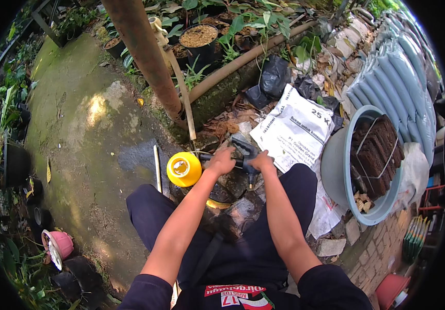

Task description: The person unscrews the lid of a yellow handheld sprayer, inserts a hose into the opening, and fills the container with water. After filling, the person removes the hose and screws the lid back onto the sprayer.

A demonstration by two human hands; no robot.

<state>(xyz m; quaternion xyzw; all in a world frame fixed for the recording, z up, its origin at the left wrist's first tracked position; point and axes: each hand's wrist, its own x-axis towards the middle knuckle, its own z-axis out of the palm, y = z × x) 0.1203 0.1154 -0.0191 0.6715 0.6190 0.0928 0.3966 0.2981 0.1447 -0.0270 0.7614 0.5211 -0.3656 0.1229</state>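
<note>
My left hand (222,161) is closed around the dark pump tube of a black pressure sprayer head (248,162). With its fingers at the body of that same head, my right hand (262,160) grips it from the other side. The head lies sideways between my hands, its brass nozzle pointing towards me and its loop handle on the far side. Left of my left hand stands a yellow sprayer tank (184,179), upright, its round neck uncovered. The tube's end is near the tank. My fingers partly hide the tube and head.
A beige hose (183,93) hangs beside a rusty metal post (145,54), ending just beyond the tank. A white pipe (157,166) lies left. To the right are a printed white sack (290,124) and a grey tub (334,174) holding tied brown slabs (375,155).
</note>
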